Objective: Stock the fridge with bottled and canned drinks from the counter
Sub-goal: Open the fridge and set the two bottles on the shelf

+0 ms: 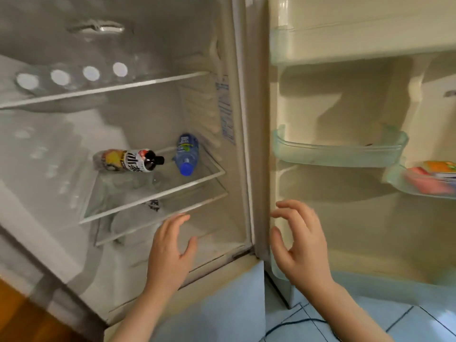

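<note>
The fridge stands open before me. On its middle glass shelf (197,182) lie two bottles on their sides: a dark drink bottle (128,160) with a black cap and a clear water bottle (187,154) with a blue cap, both caps pointing toward me. On the upper shelf (103,89) stand several bottles with white caps (60,77). My left hand (170,253) hovers empty in front of the lower compartment, fingers straight. My right hand (299,245) floats by the door hinge edge, fingers loosely curled, holding nothing.
The fridge door (345,107) is swung wide to the right, with a clear door bin (338,154) and another bin holding colourful packets (431,180). Blue floor tiles (370,324) and a black cable (291,324) lie below. A wooden surface (19,317) shows at bottom left.
</note>
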Available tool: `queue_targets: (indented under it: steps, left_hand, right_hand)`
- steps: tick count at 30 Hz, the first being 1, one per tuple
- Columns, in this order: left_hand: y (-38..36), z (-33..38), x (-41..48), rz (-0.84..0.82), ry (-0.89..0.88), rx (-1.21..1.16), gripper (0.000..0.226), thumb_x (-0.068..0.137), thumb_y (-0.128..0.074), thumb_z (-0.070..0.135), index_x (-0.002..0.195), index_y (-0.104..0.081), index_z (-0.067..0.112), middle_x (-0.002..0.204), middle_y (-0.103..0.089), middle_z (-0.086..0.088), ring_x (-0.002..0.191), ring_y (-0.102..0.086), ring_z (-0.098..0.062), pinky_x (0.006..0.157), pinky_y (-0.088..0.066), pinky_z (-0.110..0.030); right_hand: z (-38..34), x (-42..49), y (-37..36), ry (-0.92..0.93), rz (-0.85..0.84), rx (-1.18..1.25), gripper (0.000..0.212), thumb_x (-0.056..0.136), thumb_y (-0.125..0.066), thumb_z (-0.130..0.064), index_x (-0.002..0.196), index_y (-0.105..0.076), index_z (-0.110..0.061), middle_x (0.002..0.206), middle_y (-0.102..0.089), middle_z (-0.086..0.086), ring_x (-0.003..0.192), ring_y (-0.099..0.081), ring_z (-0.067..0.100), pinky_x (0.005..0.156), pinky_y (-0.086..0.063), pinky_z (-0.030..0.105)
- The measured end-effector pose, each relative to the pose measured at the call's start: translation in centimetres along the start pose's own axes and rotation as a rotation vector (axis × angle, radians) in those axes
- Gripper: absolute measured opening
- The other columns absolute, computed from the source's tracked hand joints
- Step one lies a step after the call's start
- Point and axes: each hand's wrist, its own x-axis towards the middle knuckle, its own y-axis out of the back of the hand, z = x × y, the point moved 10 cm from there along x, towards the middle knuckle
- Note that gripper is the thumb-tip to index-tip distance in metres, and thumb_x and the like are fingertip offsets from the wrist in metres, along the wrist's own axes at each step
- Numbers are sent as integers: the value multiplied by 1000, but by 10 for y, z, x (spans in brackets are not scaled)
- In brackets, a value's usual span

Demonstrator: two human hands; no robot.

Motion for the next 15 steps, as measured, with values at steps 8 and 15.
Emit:
queue_targets:
  steps: [8,15]
  left_hand:
    - [44,-107,68,70,178,34,21,86,-64,10,106,-66,15,107,-66,6,102,-60,-15,86,-45,-30]
    - [53,-169,170,66,200,173,24,90,-58,26,113,-63,20,116,-60,5,100,-58,-16,82,-47,-33]
  right_hand:
    - [15,52,-170,-82,-399,-38,30,81,-65,-13,110,-62,-13,113,-57,-1,104,-57,20,82,-44,27]
    - [28,117,-288,-91,-531,-189,45,86,-56,-31,129,-48,-25,132,-43,-5,106,-56,22,77,-43,30]
